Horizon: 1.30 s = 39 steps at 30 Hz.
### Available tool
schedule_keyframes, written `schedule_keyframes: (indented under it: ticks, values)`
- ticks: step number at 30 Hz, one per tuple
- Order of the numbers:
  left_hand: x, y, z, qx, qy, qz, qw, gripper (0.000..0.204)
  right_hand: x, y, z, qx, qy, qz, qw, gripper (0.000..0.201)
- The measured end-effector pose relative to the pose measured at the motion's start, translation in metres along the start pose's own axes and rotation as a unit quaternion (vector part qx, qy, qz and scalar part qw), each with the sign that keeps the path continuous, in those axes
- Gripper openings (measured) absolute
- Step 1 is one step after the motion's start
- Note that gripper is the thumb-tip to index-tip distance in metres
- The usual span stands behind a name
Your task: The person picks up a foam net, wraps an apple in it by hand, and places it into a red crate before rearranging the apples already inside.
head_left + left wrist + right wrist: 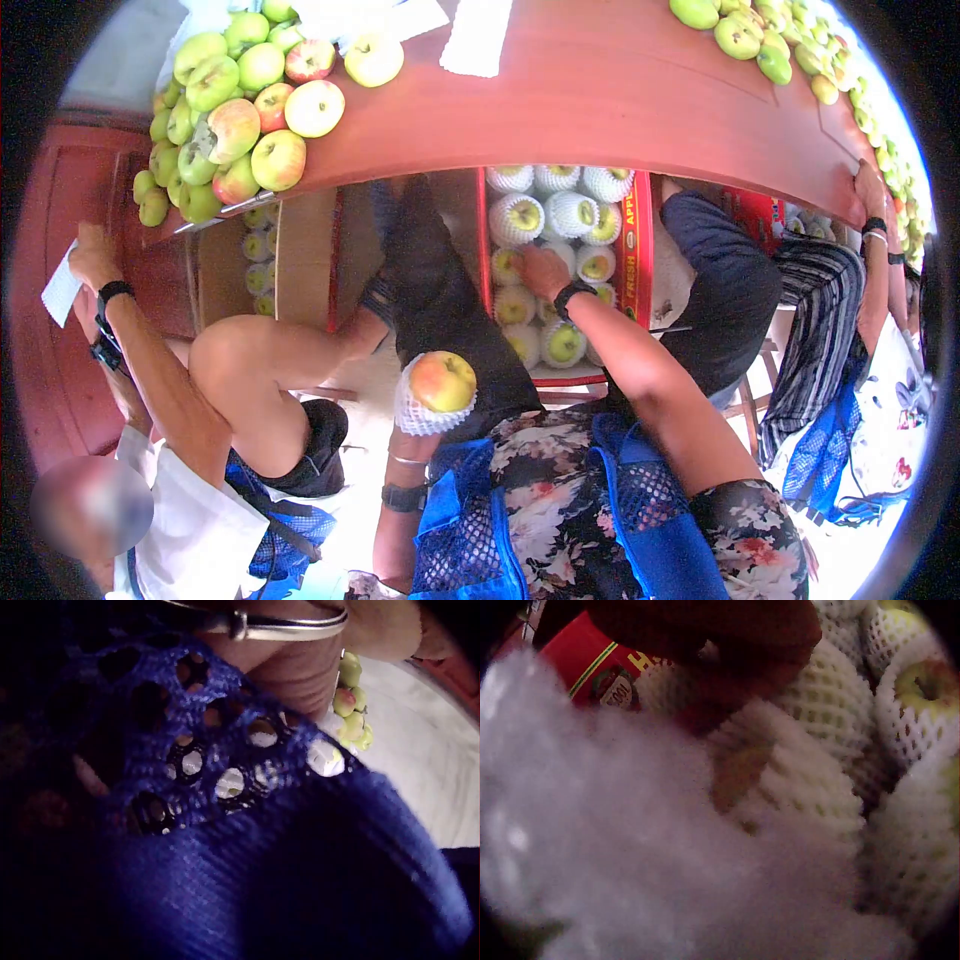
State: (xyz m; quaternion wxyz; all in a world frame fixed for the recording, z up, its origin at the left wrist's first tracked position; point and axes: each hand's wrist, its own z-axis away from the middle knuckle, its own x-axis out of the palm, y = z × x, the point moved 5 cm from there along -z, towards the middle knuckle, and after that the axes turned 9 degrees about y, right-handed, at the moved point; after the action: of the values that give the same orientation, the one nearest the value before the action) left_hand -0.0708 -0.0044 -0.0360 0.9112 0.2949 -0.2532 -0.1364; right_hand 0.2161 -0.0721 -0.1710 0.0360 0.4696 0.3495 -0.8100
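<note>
In the head view my left hand [413, 446] holds up a red-and-yellow apple [443, 380] in a white foam net [418, 415]. The apple and net hide most of its fingers. Blue mesh cloth [195, 847] fills much of the left wrist view, below a metal bangle [292, 628]. My right hand [545, 272] reaches into a red carton [641, 260] of foam-netted apples, fingertips right at one apple [505, 266]. Blurred white foam covers much of the right wrist view, so I cannot tell how these fingers grip.
A reddish-brown table [590, 100] spans the top, with heaped apples [212, 85] at the left and more apples [740, 38] at the right. Another carton [305, 250] stands under it. People sit on both sides; the left person holds a white foam net [62, 287].
</note>
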Motion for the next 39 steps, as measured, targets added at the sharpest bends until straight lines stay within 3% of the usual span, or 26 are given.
schedule_keyframes:
  ticks: [2,4,6,8,10,11,12,13,14,15,17,18,21,24,25,28,29,32,35,39]
  values:
    - [0.012,0.003,0.005,-0.040,0.009,0.089,0.995,0.053,0.002,0.001,0.000,0.015,-0.005,0.014,1.000,0.033]
    - [-0.019,-0.009,-0.007,0.051,0.000,-0.116,0.992,0.055,0.006,0.001,-0.006,0.033,-0.012,0.021,0.999,0.033]
    - [-0.022,-0.012,-0.014,0.052,-0.009,-0.114,0.992,0.056,0.012,0.002,-0.007,0.015,-0.010,0.015,1.000,0.033]
    - [-0.003,-0.009,-0.006,-0.045,-0.012,0.095,0.994,0.058,0.002,0.000,0.002,-0.027,-0.013,0.002,1.000,0.032]
    - [0.004,-0.003,-0.002,-0.050,-0.001,0.121,0.991,0.058,-0.019,-0.010,0.015,-0.101,-0.017,-0.021,0.995,0.032]
    - [0.004,-0.003,-0.004,-0.055,0.012,0.140,0.989,0.058,-0.026,-0.002,0.020,-0.141,0.056,-0.100,0.983,0.030]
    - [0.004,-0.005,-0.005,-0.062,0.024,0.161,0.985,0.057,-0.053,-0.004,0.026,-0.144,0.005,-0.034,0.989,0.027]
    - [0.006,-0.005,-0.003,-0.065,-0.030,0.175,0.982,0.054,-0.089,-0.001,0.034,-0.112,-0.005,-0.086,0.990,0.025]
    - [0.006,-0.008,-0.005,-0.073,-0.026,0.181,0.980,0.054,-0.101,0.029,0.031,-0.057,0.088,-0.060,0.993,0.026]
    - [0.006,-0.009,-0.006,-0.078,-0.020,0.186,0.979,0.053,-0.130,0.041,0.032,0.012,0.124,-0.064,0.990,0.037]
    - [0.012,-0.004,-0.006,-0.075,-0.015,0.182,0.980,0.051,-0.139,0.056,0.016,0.005,0.179,-0.052,0.982,0.050]
    - [0.013,-0.003,-0.007,-0.061,-0.006,0.161,0.985,0.051,-0.140,0.062,0.008,0.001,0.204,-0.046,0.978,0.056]
    - [0.010,-0.004,-0.005,-0.037,0.012,0.138,0.990,0.052,-0.132,0.053,-0.011,0.010,0.113,-0.024,0.993,0.072]
    - [0.005,-0.006,-0.005,-0.046,0.033,0.152,0.987,0.052,-0.115,0.048,-0.016,-0.014,0.146,-0.044,0.988,0.077]
    - [0.006,-0.005,-0.004,-0.042,0.027,0.147,0.988,0.052,-0.121,0.036,-0.011,0.040,0.084,-0.079,0.993,0.079]
    - [0.007,-0.006,-0.003,-0.032,0.021,0.130,0.991,0.053,-0.093,0.046,-0.023,-0.034,0.163,-0.057,0.984,0.077]
    - [0.001,-0.008,-0.003,-0.028,0.028,0.124,0.991,0.053,-0.108,0.028,-0.013,0.020,0.126,-0.036,0.991,0.072]
    - [0.011,0.000,0.000,-0.020,-0.004,0.106,0.994,0.054,-0.106,0.018,-0.016,0.002,0.107,0.058,0.993,0.068]
    - [0.006,-0.004,-0.001,-0.028,-0.011,0.123,0.992,0.055,-0.107,0.012,-0.015,-0.072,0.127,0.067,0.987,0.067]
    - [0.005,-0.005,-0.004,-0.037,0.008,0.135,0.990,0.056,-0.107,0.015,-0.023,-0.034,0.117,0.046,0.992,0.068]
